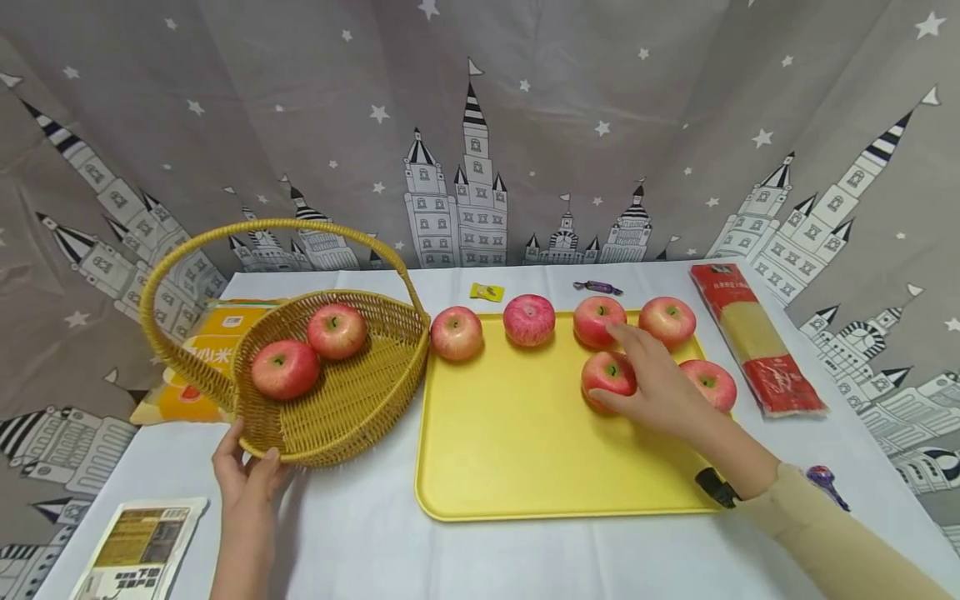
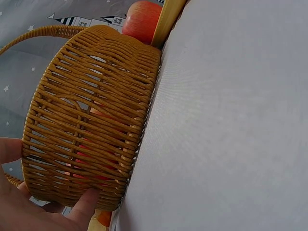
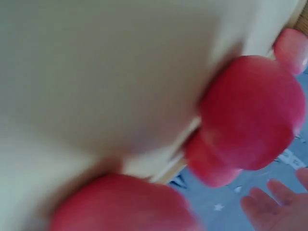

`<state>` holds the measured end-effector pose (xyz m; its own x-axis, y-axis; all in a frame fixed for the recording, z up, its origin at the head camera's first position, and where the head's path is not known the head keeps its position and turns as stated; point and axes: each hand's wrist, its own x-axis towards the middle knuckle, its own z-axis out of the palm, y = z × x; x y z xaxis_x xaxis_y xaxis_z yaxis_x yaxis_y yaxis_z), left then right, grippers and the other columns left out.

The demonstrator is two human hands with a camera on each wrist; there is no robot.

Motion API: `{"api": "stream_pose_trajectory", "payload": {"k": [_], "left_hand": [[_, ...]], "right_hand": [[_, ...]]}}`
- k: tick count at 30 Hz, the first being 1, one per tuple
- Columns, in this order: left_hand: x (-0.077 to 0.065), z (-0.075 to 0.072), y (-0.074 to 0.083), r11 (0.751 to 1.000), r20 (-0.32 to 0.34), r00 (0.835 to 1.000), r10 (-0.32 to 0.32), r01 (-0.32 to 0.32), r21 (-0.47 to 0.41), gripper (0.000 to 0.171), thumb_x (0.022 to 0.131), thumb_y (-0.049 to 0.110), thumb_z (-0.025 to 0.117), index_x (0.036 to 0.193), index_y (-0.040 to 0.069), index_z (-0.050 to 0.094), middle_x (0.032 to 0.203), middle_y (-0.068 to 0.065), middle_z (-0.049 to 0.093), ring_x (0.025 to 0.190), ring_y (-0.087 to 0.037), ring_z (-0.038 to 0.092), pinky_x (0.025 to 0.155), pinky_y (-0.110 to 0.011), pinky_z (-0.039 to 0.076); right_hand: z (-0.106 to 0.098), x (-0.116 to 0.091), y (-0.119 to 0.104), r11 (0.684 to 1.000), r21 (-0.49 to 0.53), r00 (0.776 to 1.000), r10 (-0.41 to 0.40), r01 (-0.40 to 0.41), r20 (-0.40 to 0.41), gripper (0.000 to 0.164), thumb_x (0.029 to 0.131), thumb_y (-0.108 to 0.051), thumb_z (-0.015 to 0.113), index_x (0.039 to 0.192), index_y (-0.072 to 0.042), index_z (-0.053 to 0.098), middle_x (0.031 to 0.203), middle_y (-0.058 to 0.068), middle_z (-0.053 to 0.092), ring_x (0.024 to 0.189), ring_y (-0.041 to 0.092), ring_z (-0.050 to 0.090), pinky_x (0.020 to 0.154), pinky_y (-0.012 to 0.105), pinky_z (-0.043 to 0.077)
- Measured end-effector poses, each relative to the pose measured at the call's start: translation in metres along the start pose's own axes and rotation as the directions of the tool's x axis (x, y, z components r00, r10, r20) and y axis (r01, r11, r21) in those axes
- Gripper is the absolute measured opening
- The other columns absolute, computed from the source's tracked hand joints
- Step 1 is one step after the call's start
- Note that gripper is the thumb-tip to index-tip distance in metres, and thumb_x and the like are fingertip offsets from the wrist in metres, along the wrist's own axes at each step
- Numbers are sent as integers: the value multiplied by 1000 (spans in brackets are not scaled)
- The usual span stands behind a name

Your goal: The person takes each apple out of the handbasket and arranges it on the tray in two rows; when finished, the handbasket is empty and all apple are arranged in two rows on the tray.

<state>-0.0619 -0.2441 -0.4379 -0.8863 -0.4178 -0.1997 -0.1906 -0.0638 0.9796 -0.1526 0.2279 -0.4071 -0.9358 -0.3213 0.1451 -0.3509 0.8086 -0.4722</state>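
A white-topped bench (image 1: 352,533) carries a smooth yellow rectangular tray (image 1: 495,450) toward its right edge, bearing six apples (image 1: 529,320). Nearer the left edge, a boat-shaped woven basket (image 1: 367,421) with an arched handle (image 1: 273,223) holds two apples (image 1: 285,369). The left grip (image 1: 251,483) pinches its near rim; the right grip (image 1: 663,383) spreads its fingers about one round tray apple (image 1: 603,379), contact unclear.

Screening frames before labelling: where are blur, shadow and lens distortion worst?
Right wrist: worst blur, apples soft-edged, with dark, diffuse shadows on the tray; left wrist: basket weave clearly readable, tablecloth a flat grey; head: mostly sharp and evenly lit, though the outer castle towers lean outward, probably wide-angle distortion.
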Motion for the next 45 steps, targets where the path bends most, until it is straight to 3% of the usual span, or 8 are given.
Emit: {"api": "stream_pose_trajectory", "payload": {"k": [4,10,19,23,30,34,37,45], "left_hand": [[3,-2,-4,1000,2,1000,7,-7,-11,63,103,18,37,152,29,0,157,-2,-11,141,-24,11,100,-15,39],[11,-8,-14,999,19,999,47,-47,-16,63,102,23,41,152,29,3,157,-6,-11,140,-23,13,90,-8,42],[1,-1,2,1000,-12,1000,-28,27,-14,63,103,15,36,153,28,-1,158,0,-12,141,-23,11,99,-13,39],[0,0,4,1000,-2,1000,-26,26,-3,64,103,17,36,153,29,-2,158,2,-12,142,-22,10,105,-19,35],[0,0,2,1000,-1,1000,7,-7,-21,65,102,14,37,153,26,0,158,0,-13,142,-25,10,82,-3,40],[-1,0,2,1000,1,1000,3,-3,-5,65,102,13,38,153,26,0,158,0,-11,142,-25,11,96,-12,40],[-2,0,2,1000,-2,1000,-13,13,28,64,102,15,37,153,28,1,158,2,-10,142,-24,10,109,-25,33],[-3,-2,4,1000,-3,1000,9,-9,8,65,102,15,40,153,27,2,158,2,-8,142,-24,11,111,-29,31]], "right_hand": [[1,15,-19,995,-16,993,-97,96,-70,87,80,-40,76,147,-7,34,151,14,32,137,33,26,110,57,28],[26,44,-58,979,9,978,-201,202,-58,81,84,-39,72,148,-9,34,152,11,31,138,29,27,111,52,29],[67,97,-141,904,154,916,-401,400,-29,74,86,-34,70,147,-11,36,147,7,40,136,20,33,114,33,26],[86,123,-179,893,164,901,-431,419,45,76,87,-37,70,148,-11,33,147,6,39,136,17,33,113,28,26],[121,170,-224,942,138,942,-320,305,101,83,83,-46,71,149,-13,33,146,7,41,132,18,38,109,26,32],[140,193,-236,977,148,975,-172,151,141,87,81,-51,71,150,-16,32,146,7,39,130,22,41,105,31,39],[150,204,-243,988,134,977,-103,79,185,88,80,-52,72,151,-20,31,146,7,38,130,24,41,103,33,41],[165,219,-254,998,37,977,-60,53,204,84,78,-49,76,147,-21,36,140,6,40,120,25,49,94,32,48]]}}
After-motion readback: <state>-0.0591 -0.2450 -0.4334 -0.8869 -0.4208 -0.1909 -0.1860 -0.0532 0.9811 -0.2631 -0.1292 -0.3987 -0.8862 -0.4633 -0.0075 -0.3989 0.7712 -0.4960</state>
